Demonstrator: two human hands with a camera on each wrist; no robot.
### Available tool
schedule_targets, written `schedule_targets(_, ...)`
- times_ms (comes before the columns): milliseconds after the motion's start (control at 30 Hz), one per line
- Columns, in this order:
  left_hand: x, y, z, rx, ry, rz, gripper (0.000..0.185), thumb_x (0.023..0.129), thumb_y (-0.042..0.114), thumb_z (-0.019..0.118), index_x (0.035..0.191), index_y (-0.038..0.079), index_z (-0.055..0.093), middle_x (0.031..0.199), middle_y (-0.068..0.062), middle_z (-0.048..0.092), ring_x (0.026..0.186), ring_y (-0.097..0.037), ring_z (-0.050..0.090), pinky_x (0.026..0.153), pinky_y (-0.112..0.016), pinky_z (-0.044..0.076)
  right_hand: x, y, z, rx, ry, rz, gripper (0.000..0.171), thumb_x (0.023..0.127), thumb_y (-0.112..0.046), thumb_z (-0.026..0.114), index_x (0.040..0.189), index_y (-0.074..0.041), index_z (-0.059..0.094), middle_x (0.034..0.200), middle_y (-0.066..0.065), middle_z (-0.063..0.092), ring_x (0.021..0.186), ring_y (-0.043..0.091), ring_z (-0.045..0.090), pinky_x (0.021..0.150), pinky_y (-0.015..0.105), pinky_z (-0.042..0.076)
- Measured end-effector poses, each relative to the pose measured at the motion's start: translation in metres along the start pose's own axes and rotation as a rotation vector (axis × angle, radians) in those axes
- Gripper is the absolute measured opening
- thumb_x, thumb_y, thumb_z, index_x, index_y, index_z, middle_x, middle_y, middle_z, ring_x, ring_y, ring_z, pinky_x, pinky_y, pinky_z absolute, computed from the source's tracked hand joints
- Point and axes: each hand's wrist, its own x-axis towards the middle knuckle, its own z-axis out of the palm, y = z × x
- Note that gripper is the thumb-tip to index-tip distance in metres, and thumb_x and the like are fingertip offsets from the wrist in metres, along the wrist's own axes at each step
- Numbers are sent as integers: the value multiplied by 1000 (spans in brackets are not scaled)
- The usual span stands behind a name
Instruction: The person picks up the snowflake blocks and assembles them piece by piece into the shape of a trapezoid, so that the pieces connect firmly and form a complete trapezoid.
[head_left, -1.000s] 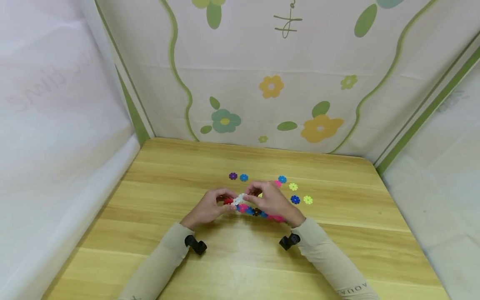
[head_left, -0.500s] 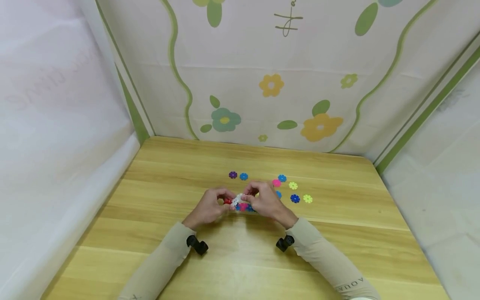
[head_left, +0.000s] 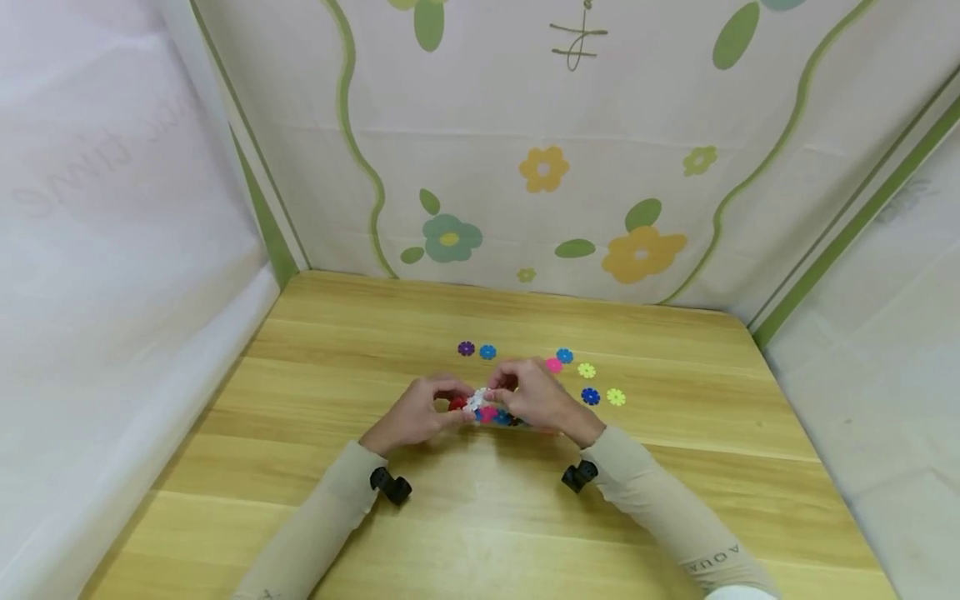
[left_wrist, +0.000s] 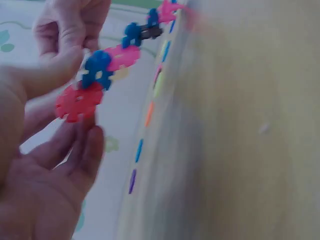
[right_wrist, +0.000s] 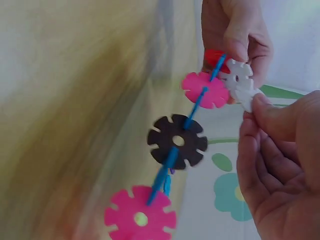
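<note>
Sleeves (head_left: 318, 521) are spanning the near desk (head_left: 480, 525), left hand's (head_left: 420, 410) gripping the red end of a notched-disc chain (head_left: 487, 413) just above it, and right hand's (head_left: 536, 396) pinching a white disc (right_wrist: 247, 100) right by there. Loose discs (head_left: 590, 397) are lying farther back, flowery sheet (head_left: 450, 108) hanging behind.

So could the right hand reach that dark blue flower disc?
Probably yes: the dark blue flower disc lies uncovered near the right hand, which may first need to release the white disc it pinches.
</note>
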Motion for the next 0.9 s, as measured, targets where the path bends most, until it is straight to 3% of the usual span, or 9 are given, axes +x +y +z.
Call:
schedule_targets(100, 2, 2, -2, -29, 20, -11, 25, 99, 29, 77, 121, 19, 76, 122, 2, 72, 111, -18, 68, 104, -48, 56, 2, -2, -6, -24, -36, -2, 9, 98, -12, 77, 89, -13, 76, 82, -1, 75, 66, 8, 63, 60, 24, 56)
schedule_targets(300, 5, 1, 3, -85, 89, 37, 10, 101, 24, 74, 109, 18, 77, 111, 0, 72, 100, -16, 69, 94, -42, 60, 7, -6, -13, -33, -117, -16, 5, 99, -14, 75, 96, -13, 79, 88, 1, 78, 72, 8, 68, 65, 24, 59)
schedule_targets(533, 3, -5, 8, -111, 126, 47, 5, 102, 20, 73, 101, 17, 77, 102, -1, 72, 89, -14, 67, 84, -30, 59, 19, -2, -31, -135, -310, -52, 13, 101, -3, 70, 110, -5, 78, 105, 8, 80, 90, 11, 74, 81, 24, 62)
schedule_targets(700, 2, -7, 9, -105, 136, 19, 6, 102, 23, 72, 102, 19, 77, 101, 1, 71, 89, -15, 67, 83, -28, 59, 44, 8, -46, -250, -330, -1, 20, 100, -1, 69, 119, 2, 75, 113, 17, 78, 97, 17, 74, 88, 31, 62)
schedule_targets(900, 4, -7, 8, -108, 134, -4, 7, 102, 24, 73, 102, 18, 77, 101, 0, 72, 89, -16, 67, 83, -28, 58, 82, 14, -48, -420, -360, 49, 32, 99, -11, 75, 130, -1, 72, 129, 17, 74, 118, 29, 69, 104, 45, 57)
